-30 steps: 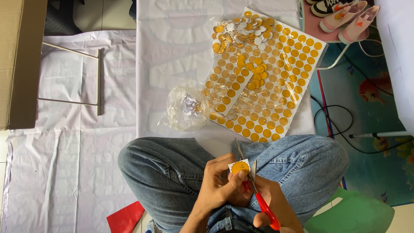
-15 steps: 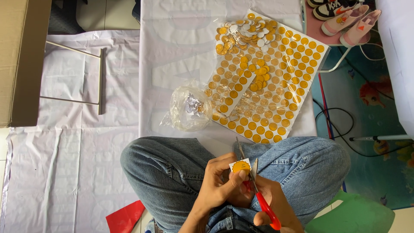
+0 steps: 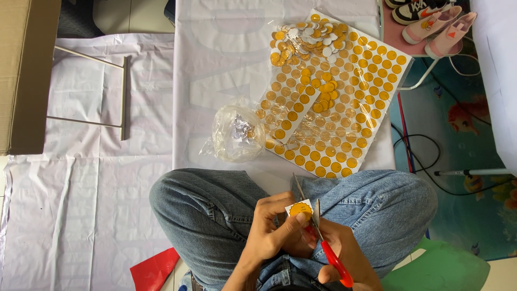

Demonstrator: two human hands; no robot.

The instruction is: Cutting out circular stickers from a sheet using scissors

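My left hand [image 3: 274, 226] pinches a small white paper piece with a yellow round sticker [image 3: 300, 209] over my lap. My right hand [image 3: 344, 253] grips red-handled scissors [image 3: 323, 242], whose open blades straddle the paper piece. In front of my crossed legs lies a large sheet of yellow round stickers [image 3: 336, 108] with a heap of cut-out yellow circles [image 3: 301, 43] at its far end. A clear plastic bag [image 3: 237, 133] with white paper scraps sits left of the sheet.
A white cloth [image 3: 97, 178] covers the floor. A cardboard box [image 3: 24, 70] stands at the far left beside a metal frame [image 3: 121, 97]. Pink shoes [image 3: 439, 24], a black cable [image 3: 425, 156], a red sheet [image 3: 153, 269] and a green sheet [image 3: 441, 269] lie around.
The scissors' blades have shifted slightly around the paper piece; my left hand has turned the piece a little. Nothing else has moved.
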